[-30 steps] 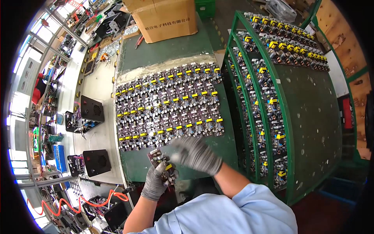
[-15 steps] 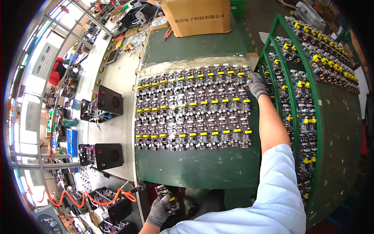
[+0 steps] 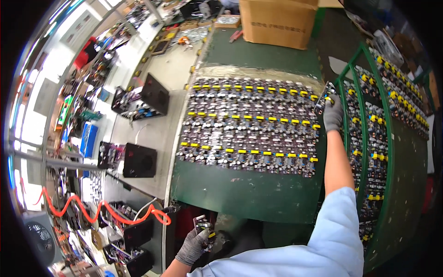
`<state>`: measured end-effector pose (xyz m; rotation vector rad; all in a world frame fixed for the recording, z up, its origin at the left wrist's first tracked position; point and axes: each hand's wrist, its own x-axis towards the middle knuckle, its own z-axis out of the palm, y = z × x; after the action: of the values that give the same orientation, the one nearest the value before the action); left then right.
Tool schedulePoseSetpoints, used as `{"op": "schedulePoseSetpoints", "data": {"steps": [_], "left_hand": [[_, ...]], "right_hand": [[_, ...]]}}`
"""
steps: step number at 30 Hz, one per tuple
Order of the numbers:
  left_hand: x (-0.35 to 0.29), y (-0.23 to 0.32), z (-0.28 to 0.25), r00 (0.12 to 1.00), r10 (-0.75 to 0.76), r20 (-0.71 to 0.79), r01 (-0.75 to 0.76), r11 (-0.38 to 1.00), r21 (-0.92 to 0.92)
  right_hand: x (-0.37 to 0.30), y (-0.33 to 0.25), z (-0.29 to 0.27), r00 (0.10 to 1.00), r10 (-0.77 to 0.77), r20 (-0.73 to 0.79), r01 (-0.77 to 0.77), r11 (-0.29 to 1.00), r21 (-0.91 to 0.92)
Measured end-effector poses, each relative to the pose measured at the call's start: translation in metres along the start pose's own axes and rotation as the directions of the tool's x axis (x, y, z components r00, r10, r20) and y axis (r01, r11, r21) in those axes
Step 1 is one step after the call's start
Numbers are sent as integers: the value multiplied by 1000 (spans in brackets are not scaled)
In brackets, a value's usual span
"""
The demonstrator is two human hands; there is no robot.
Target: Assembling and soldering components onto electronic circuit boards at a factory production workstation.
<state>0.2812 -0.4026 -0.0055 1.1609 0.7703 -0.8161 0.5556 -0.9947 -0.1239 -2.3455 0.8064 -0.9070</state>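
Right hand (image 3: pixel 334 115): out at full stretch, right at the far right corner of the rows of boards (image 3: pixel 249 127), with the bare forearm (image 3: pixel 339 164) and light blue sleeve (image 3: pixel 339 212) trailing back toward the near side.
Right fingers: closed around one circuit board (image 3: pixel 322 99), pinching it by the side nearest the palm.
Circuit board: held on a slant, just beside the end of the far row; touching or just off the neighbouring parts, impossible to tell from here.
Left hand (image 3: pixel 193 247): down low, below the near edge of the green surface (image 3: pixel 249 196), well apart from the right.
Left fingers: wrapped around a second board (image 3: pixel 202 225), tilted up and poking out past the glove; exact count in that grip too small to tell.
Near edge: a broad green band between rows and lip, plenty of room there.
Right edge: tight, just a narrow strip between rows and green rack (image 3: pixel 390 161), forearm over that gap.
Left edge: rows almost flush with it, two black boxes (image 3: pixel 139 160) on the pale surface (image 3: pixel 161 124) beyond.
Far side: pale brown strip (image 3: pixel 258 72), then more green, up to a cardboard box (image 3: pixel 279 25) and a red tool (image 3: pixel 236 36).
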Motion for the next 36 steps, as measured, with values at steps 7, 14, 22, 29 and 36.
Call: {"op": "schedulePoseSetpoints", "data": {"steps": [7,14,22,29,36], "left_hand": [[-68,5,-40,935,328,136,-342,934,104],[-186,-44,-174,794,607,25,-607,792,64],[-300,-203,-372,553,759,-343,-829,542,-138],[-330,-293,-456,594,562,-576,-804,419,-421],[-317,-329,-468,554,499,-666,-828,250,-501]], "right_hand": [[-220,-245,-121,918,-214,334,-171,546,820],[-430,-450,-201,576,-694,432,-541,73,838],[-667,-601,-269,-133,-860,493,-548,478,686],[-847,-673,-252,-314,-932,184,-86,221,972],[-931,-673,-183,-579,-788,210,393,-44,919]]}}
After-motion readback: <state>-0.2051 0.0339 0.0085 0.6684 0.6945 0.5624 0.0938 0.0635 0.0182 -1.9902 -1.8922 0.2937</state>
